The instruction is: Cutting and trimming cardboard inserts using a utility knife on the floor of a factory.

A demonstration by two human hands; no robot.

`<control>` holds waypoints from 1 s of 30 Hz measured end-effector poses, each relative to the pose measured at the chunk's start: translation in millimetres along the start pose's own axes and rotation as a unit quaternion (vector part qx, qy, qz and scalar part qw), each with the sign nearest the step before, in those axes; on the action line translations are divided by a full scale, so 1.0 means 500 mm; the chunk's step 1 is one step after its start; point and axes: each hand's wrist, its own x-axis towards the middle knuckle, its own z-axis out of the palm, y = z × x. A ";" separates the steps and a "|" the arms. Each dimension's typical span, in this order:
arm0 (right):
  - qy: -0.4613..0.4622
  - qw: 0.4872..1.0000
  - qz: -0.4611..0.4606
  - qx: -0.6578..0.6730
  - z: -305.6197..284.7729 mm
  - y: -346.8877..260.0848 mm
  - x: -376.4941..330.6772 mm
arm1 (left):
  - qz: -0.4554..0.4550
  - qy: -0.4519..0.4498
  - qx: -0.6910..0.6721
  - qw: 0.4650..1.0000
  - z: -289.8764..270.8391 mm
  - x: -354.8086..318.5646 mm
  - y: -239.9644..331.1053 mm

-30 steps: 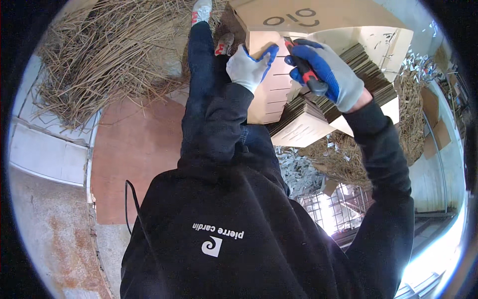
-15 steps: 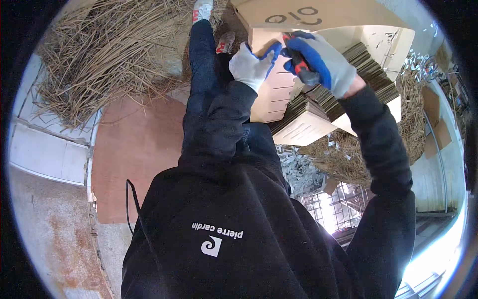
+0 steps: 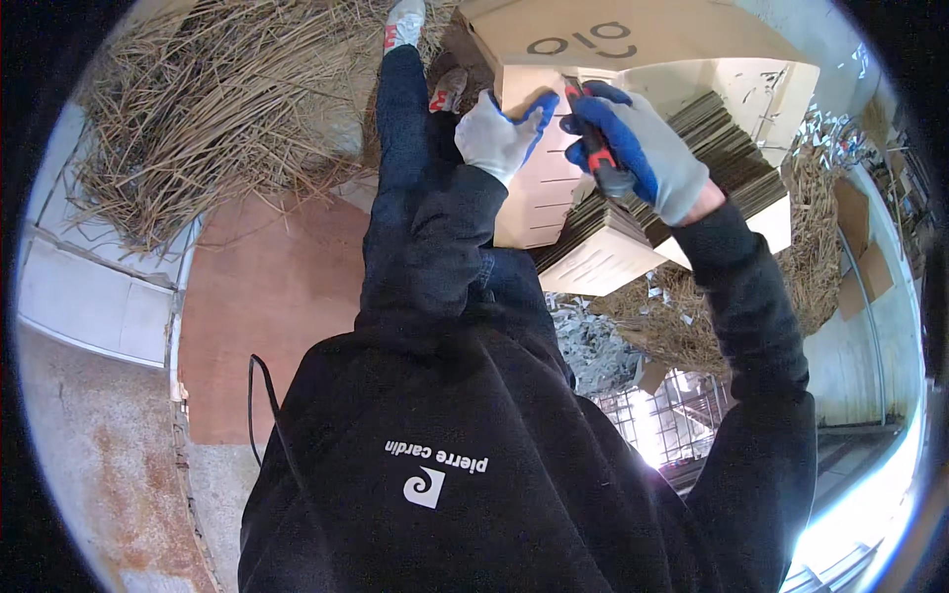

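A large tan cardboard box stands at the top, its near panel marked with a row of short dark slits. My left hand, in a white glove with blue coating, grips the panel's left edge. Its thumb lies on the panel, and the other fingers are partly out of sight. My right hand, gloved alike, is wrapped round a black and red utility knife. The knife's front end meets the upper part of the panel; its blade is too small to make out. Stacked cardboard sheets fill the box.
A heap of dry straw lies at the upper left, with more straw right of the box. A reddish-brown board covers floor on the left. Grey scraps lie below the box. My outstretched leg runs along its left side.
My right hand and the knife have shifted slightly down along the panel. My left hand stays at the panel's edge.
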 end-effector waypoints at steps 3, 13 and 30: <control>-0.078 0.805 -0.316 -0.495 -0.055 0.029 0.039 | -0.023 0.003 0.008 1.000 0.001 -0.013 0.011; -0.047 0.813 -0.333 -0.475 -0.048 0.005 0.026 | -0.004 0.039 0.022 0.999 0.005 -0.012 0.024; 0.017 0.996 -0.022 -0.085 -0.006 0.007 0.016 | -0.005 0.022 -0.002 1.000 0.001 -0.016 0.011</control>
